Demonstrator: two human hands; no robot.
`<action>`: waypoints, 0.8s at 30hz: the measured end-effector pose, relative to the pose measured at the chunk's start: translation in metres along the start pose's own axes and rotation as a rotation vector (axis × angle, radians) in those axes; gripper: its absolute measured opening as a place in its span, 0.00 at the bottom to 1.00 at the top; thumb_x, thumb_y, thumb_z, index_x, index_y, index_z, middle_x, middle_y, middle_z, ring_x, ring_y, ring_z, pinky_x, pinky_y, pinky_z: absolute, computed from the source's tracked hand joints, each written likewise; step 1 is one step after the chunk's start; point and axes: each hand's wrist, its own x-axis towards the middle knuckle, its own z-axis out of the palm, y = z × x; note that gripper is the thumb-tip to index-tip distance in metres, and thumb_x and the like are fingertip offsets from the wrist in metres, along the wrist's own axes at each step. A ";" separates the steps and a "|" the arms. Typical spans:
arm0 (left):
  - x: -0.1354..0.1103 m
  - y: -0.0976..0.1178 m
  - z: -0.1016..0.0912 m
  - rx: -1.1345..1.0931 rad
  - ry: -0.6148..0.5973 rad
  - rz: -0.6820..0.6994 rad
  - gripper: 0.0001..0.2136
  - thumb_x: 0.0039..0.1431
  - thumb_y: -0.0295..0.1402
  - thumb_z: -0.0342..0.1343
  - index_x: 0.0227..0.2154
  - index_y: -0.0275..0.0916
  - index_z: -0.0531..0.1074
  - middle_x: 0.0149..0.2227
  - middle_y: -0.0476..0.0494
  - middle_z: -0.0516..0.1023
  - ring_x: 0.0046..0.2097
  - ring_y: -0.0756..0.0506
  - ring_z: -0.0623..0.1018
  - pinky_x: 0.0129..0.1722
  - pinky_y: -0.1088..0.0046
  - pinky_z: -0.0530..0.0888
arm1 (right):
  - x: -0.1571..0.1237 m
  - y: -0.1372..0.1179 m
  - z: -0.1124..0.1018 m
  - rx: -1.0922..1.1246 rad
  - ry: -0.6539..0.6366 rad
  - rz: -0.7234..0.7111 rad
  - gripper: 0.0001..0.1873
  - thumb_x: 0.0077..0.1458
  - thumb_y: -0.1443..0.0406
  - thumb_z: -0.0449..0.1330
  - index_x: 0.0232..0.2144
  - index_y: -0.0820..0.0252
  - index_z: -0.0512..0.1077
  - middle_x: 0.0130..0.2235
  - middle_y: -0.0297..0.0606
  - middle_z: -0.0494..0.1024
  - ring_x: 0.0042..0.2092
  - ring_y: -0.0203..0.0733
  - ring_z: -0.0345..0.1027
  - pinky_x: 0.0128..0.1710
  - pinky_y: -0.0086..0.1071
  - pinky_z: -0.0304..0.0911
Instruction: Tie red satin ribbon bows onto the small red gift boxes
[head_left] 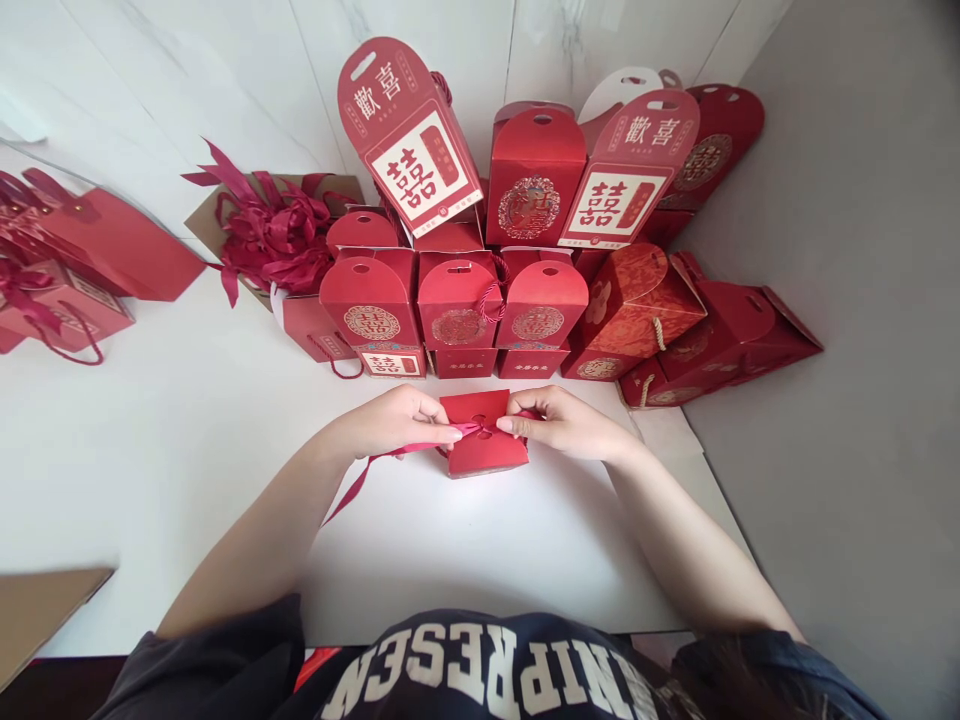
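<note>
A small red gift box point(484, 448) stands on the white table point(480, 545) in front of me. A dark red ribbon point(375, 467) runs through the slot at its top and trails off to the left across the table. My left hand point(397, 420) pinches the ribbon just left of the slot. My right hand point(559, 420) pinches the other end of the ribbon at the slot's right side. Both hands rest against the box's top flap.
Several finished red gift boxes point(457, 315) are stacked against the marble wall, with taller ones point(409, 140) on top. A cardboard box of loose ribbons point(274, 230) sits at the back left. Red bags point(67, 270) lie far left. A cardboard piece point(45, 605) is at my near left.
</note>
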 end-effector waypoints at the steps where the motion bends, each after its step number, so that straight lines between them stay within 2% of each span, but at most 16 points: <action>1: 0.000 0.000 0.000 -0.018 -0.008 0.011 0.18 0.53 0.50 0.60 0.29 0.37 0.78 0.21 0.50 0.68 0.21 0.55 0.62 0.20 0.78 0.59 | 0.000 0.000 0.000 -0.014 0.011 -0.003 0.19 0.59 0.52 0.58 0.25 0.60 0.67 0.25 0.31 0.69 0.28 0.34 0.62 0.30 0.28 0.57; 4: -0.002 0.002 0.001 -0.111 -0.009 0.072 0.17 0.56 0.48 0.58 0.28 0.36 0.72 0.22 0.50 0.70 0.24 0.52 0.68 0.24 0.76 0.66 | 0.000 -0.001 0.000 -0.030 0.025 -0.005 0.20 0.60 0.51 0.58 0.25 0.60 0.67 0.24 0.31 0.69 0.27 0.34 0.62 0.29 0.28 0.57; 7: -0.010 0.005 0.007 -0.130 0.061 0.092 0.16 0.58 0.48 0.56 0.39 0.40 0.67 0.27 0.50 0.73 0.25 0.50 0.72 0.25 0.73 0.70 | 0.001 -0.002 0.000 -0.031 0.015 -0.013 0.20 0.60 0.51 0.57 0.25 0.60 0.67 0.24 0.31 0.69 0.27 0.34 0.62 0.29 0.28 0.57; 9: -0.015 0.007 0.013 -0.019 0.145 0.136 0.18 0.58 0.45 0.56 0.47 0.43 0.65 0.33 0.49 0.74 0.27 0.49 0.73 0.25 0.73 0.70 | 0.001 -0.002 0.000 -0.036 0.011 -0.018 0.20 0.60 0.51 0.57 0.25 0.60 0.67 0.24 0.31 0.69 0.28 0.34 0.62 0.30 0.28 0.57; 11: -0.017 0.008 0.020 0.154 0.255 0.236 0.17 0.58 0.39 0.56 0.50 0.45 0.65 0.39 0.48 0.74 0.32 0.49 0.75 0.29 0.72 0.72 | 0.001 -0.002 0.000 -0.041 0.011 -0.020 0.19 0.61 0.52 0.57 0.26 0.60 0.67 0.25 0.31 0.69 0.28 0.34 0.62 0.31 0.28 0.58; 14: -0.013 0.007 0.027 0.372 0.414 0.368 0.11 0.59 0.31 0.52 0.45 0.44 0.71 0.43 0.47 0.74 0.38 0.48 0.75 0.38 0.70 0.72 | 0.001 -0.002 -0.001 -0.048 0.013 -0.016 0.19 0.61 0.52 0.57 0.26 0.60 0.67 0.25 0.31 0.69 0.29 0.34 0.63 0.32 0.28 0.58; 16: -0.010 0.006 0.029 0.436 0.463 0.394 0.09 0.61 0.32 0.51 0.41 0.43 0.74 0.42 0.48 0.75 0.39 0.47 0.75 0.40 0.70 0.71 | 0.000 -0.002 -0.001 -0.055 0.019 -0.008 0.19 0.61 0.52 0.57 0.26 0.60 0.67 0.25 0.31 0.70 0.29 0.34 0.63 0.31 0.28 0.58; 21: -0.009 0.008 0.029 0.447 0.470 0.393 0.09 0.64 0.35 0.49 0.35 0.42 0.74 0.36 0.49 0.75 0.35 0.49 0.73 0.36 0.72 0.68 | 0.000 -0.003 -0.001 -0.057 0.025 0.001 0.19 0.61 0.52 0.57 0.26 0.60 0.67 0.25 0.32 0.71 0.29 0.34 0.64 0.32 0.28 0.59; 24: -0.011 0.010 0.029 0.385 0.419 0.347 0.13 0.65 0.37 0.47 0.29 0.39 0.72 0.30 0.50 0.73 0.31 0.50 0.71 0.31 0.73 0.65 | 0.000 -0.002 -0.001 -0.052 0.023 0.005 0.20 0.61 0.51 0.56 0.26 0.60 0.66 0.25 0.32 0.71 0.29 0.35 0.64 0.32 0.29 0.59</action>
